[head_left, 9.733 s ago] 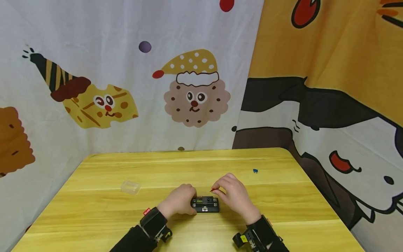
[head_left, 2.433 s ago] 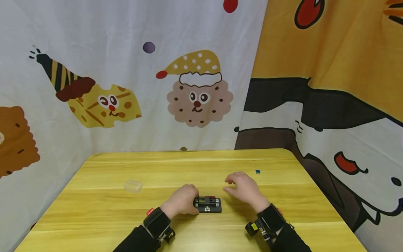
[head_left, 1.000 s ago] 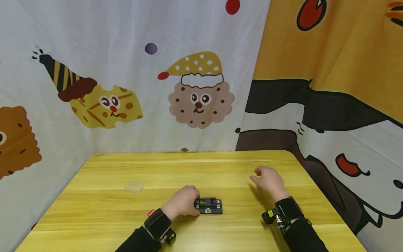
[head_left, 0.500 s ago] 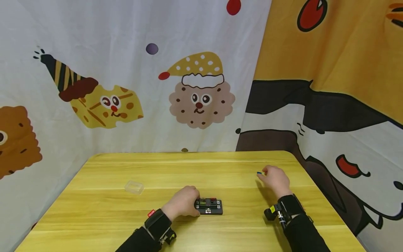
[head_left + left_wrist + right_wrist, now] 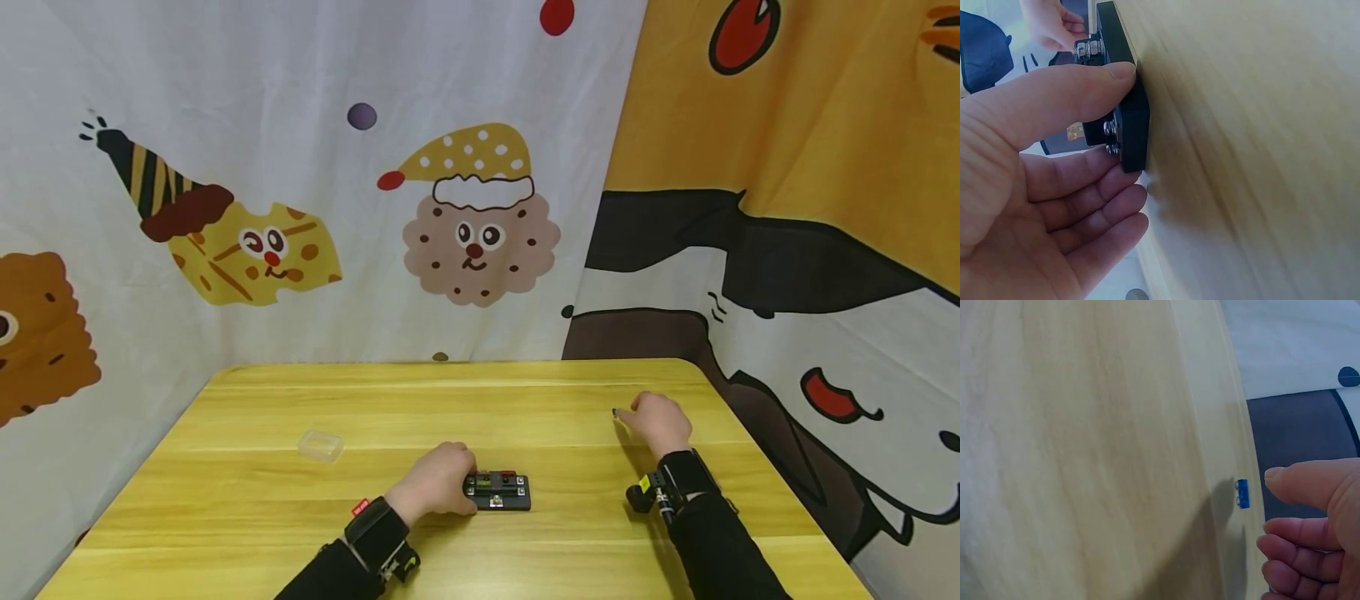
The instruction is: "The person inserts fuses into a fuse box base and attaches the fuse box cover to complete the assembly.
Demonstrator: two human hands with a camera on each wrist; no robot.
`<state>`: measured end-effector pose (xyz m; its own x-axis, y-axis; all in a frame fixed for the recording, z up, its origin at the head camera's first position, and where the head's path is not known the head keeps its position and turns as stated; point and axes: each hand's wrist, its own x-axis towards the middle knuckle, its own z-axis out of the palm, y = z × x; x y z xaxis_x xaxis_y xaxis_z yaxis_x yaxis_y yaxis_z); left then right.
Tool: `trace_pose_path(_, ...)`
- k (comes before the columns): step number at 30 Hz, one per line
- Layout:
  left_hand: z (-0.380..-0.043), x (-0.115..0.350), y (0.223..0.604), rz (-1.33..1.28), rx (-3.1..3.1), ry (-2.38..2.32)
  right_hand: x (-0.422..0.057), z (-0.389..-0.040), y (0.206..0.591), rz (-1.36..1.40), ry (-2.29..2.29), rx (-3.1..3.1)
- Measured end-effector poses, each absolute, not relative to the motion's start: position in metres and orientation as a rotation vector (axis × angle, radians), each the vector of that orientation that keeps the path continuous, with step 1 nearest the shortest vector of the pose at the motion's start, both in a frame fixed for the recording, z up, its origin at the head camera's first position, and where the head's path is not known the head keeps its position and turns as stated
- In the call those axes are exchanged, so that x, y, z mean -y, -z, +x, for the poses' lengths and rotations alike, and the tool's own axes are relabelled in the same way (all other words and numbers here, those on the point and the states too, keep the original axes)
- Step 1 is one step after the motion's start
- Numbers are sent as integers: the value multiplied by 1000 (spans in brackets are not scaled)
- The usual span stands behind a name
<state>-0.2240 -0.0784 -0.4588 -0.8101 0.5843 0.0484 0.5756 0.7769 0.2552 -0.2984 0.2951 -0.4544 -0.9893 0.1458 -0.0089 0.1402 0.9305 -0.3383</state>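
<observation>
Block (image 5: pixel 501 497), black with metal screws and a bit of red at its far edge, sits on the table (image 5: pixel 285 542), near the middle of the scene. The left hand (image 5: pixel 437 481) grips its left end between thumb and fingers: the thumb presses the near side, the index finger reaches the far side, and the other fingers curl in loosely behind it, as the left wrist view shows. The block's right part, with its screws, stands free of the fingers. Off to the right and farther back, the right hand (image 5: pixel 660 425) hovers over the far right part of the table, thumb stretched out, fingers bent and relaxed, gripping nothing. Just left of its thumb tip lies the blue piece (image 5: pixel 1243 494), on the wood close to the table's far edge. In the right wrist view a narrow gap shows between thumb and piece, with the bent fingers set a little farther from it; in the head view the piece is a small speck at the thumb. Well to the left of the block and slightly farther back lies the clear box (image 5: pixel 321 446), apart from both hands. Beyond the far edge hangs a printed curtain (image 5: pixel 300 75).
</observation>
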Motion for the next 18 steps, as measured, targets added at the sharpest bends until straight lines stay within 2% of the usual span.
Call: trace_pose_path(18, -222, 78, 457, 966, -2934, -407, -282, -303, 456, -287, -497, 3100)
